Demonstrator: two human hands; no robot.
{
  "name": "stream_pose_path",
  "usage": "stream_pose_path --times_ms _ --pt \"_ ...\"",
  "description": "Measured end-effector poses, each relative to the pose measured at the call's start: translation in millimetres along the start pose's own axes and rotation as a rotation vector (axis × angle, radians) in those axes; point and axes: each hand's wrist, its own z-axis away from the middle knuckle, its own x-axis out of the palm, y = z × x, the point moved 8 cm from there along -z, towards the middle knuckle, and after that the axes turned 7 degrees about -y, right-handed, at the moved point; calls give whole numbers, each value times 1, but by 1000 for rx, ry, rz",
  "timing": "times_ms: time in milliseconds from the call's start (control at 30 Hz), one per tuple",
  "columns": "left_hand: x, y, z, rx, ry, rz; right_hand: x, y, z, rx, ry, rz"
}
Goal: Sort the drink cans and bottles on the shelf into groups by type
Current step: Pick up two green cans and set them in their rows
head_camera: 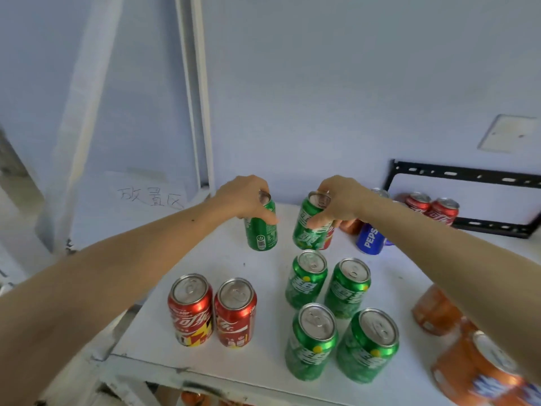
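Note:
My left hand point(244, 197) grips a green Sprite can point(261, 230) by its top, above the white shelf point(257, 364). My right hand point(339, 200) holds a second green Sprite can point(307, 230) the same way, slightly tilted. In front of them several green Sprite cans point(330, 315) stand upright in a two-by-two block. Two red Coca-Cola cans point(213, 312) stand side by side at the front left. A blue Pepsi can point(369, 238) sits behind my right wrist, and two more red cola cans point(431, 209) stand at the back right.
Orange soda cans point(465, 361) crowd the right front edge, partly under my right forearm. A black metal frame point(468, 174) leans on the wall at the back right. A handwritten paper sign point(152, 197) hangs at the left. The shelf's front edge point(181, 373) is close to me.

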Motion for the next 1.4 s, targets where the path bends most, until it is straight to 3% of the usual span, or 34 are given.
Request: stream_pose_path --times_ms 233,600,800,967,1067,1400 --pt "47 64 -32 22 -51 -177 14 78 0 166 14 88" --pt "97 102 -59 16 -122 -305 49 113 -14 179 -140 125" --pt "86 97 -59 18 -337 -108 26 110 -10 154 -248 86" --pt "60 82 -80 -15 -195 -37 -26 104 -19 85 -132 122" --pt "68 86 -94 0 -194 82 -43 103 -43 -2 -47 77" --pt "121 92 -141 -27 -275 300 -9 102 -146 -206 -221 293"
